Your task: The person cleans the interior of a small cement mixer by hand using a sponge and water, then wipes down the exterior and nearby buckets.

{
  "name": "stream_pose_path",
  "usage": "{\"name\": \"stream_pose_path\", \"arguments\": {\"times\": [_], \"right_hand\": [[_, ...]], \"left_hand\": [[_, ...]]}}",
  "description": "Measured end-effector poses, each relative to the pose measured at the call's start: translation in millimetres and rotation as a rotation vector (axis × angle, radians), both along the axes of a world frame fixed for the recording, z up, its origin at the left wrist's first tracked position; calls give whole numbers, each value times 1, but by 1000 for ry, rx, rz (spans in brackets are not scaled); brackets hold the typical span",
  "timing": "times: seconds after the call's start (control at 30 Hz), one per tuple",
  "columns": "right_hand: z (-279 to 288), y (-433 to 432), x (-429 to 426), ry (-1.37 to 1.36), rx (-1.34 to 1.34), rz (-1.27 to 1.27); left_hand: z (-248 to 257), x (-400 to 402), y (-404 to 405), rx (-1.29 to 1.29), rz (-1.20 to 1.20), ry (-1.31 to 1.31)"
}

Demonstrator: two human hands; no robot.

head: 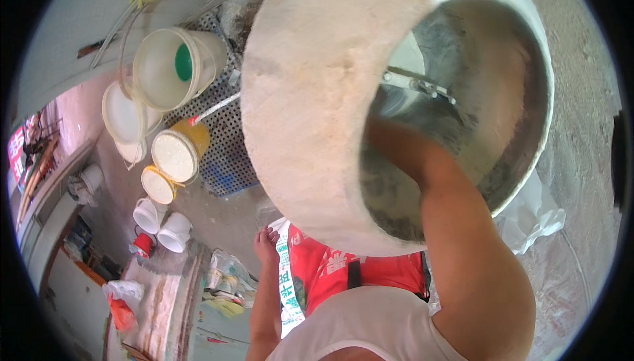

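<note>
A large off-white drum [307, 113] with a rough outer wall stands before me, its wide round mouth facing up and to the right. My right arm reaches through the mouth; the hand itself is hidden behind the near wall. Inside, a pale metal bar [416, 85] with bolts crosses the grey, dusty interior [475, 113]. My left hand [266, 243] hangs low beside the drum with loosely curled fingers and nothing visible in it. Near it are a white printed sheet [287, 281] with green writing and a red printed cloth or bag [322, 267] with a dark strap.
To the left, a large white bucket [161, 71] and a yellow bucket [176, 155] stand by a dark perforated panel [225, 133]. Smaller white pails [174, 232] and a red pail [142, 245] sit lower down. Clear plastic sheeting [532, 215] lies right of the drum.
</note>
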State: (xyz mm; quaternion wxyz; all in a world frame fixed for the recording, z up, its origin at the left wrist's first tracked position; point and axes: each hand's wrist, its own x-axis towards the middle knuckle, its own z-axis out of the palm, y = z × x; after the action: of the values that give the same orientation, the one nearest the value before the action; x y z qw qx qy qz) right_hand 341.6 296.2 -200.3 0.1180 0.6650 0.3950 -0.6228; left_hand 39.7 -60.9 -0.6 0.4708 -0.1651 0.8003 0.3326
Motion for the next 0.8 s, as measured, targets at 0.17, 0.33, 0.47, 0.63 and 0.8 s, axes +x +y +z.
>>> {"name": "stream_pose_path", "arguments": {"times": [0.17, 0.33, 0.47, 0.63, 0.8], "right_hand": [[-3, 9, 7, 71, 330, 213], [3, -10, 10, -19, 350, 596], [19, -4, 8, -27, 323, 889], [117, 25, -16, 113, 246, 1341], [251, 102, 20, 98, 163, 1489]], "left_hand": [[-8, 9, 6, 10, 3, -14], [-14, 8, 24, 42, -25, -17], [-25, 17, 33, 52, -14, -49], [-20, 14, 12, 23, 14, -60], [-20, 19, 17, 56, -18, -118]]}}
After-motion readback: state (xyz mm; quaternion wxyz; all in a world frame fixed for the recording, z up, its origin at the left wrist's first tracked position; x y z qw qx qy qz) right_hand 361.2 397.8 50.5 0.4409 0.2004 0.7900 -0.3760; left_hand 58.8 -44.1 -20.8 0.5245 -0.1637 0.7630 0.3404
